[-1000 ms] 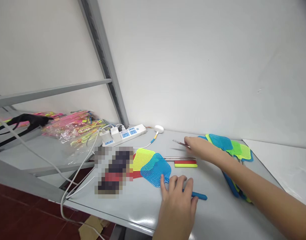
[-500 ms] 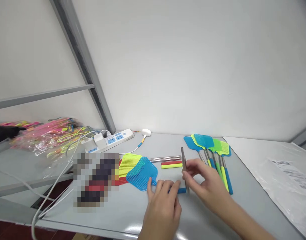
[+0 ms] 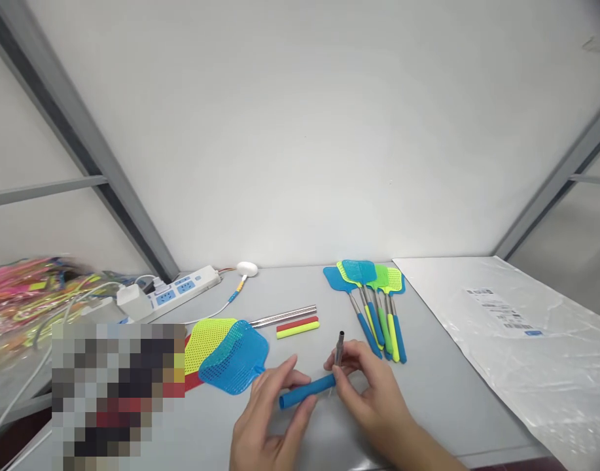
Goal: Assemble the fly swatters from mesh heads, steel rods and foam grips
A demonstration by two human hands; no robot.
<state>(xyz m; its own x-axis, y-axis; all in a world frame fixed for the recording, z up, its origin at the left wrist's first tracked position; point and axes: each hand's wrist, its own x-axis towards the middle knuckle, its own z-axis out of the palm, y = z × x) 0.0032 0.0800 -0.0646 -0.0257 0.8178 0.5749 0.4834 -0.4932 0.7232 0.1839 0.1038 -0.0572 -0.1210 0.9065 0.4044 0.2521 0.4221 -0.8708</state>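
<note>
A blue handle sleeve (image 3: 307, 391) lies between the thumb and fingers of my left hand (image 3: 267, 412), raised off the table with its hollow end facing left. My right hand (image 3: 371, 386) pinches a short metal tube (image 3: 339, 347) that points up, close to the sleeve's right end. A blue fly swatter head (image 3: 235, 360) lies flat left of my left hand, over a yellow-green head (image 3: 206, 337) and partly over a red one. Beyond my hands rest a yellow-green sleeve (image 3: 298, 328), a red sleeve (image 3: 294, 323) and metal tubes (image 3: 282, 316).
Several finished-looking swatters (image 3: 378, 307) lie fanned out at the right back. A white plastic package (image 3: 486, 353) covers the right side. At left are a power strip (image 3: 182, 291), cables, a white round device (image 3: 247, 269) and bagged colourful items (image 3: 39, 288). One patch at left is pixelated.
My left hand has moved off the blue swatter's neck and picked up the blue sleeve from the table. My right hand still has the metal tube, now tilted beside the sleeve. The view has turned right.
</note>
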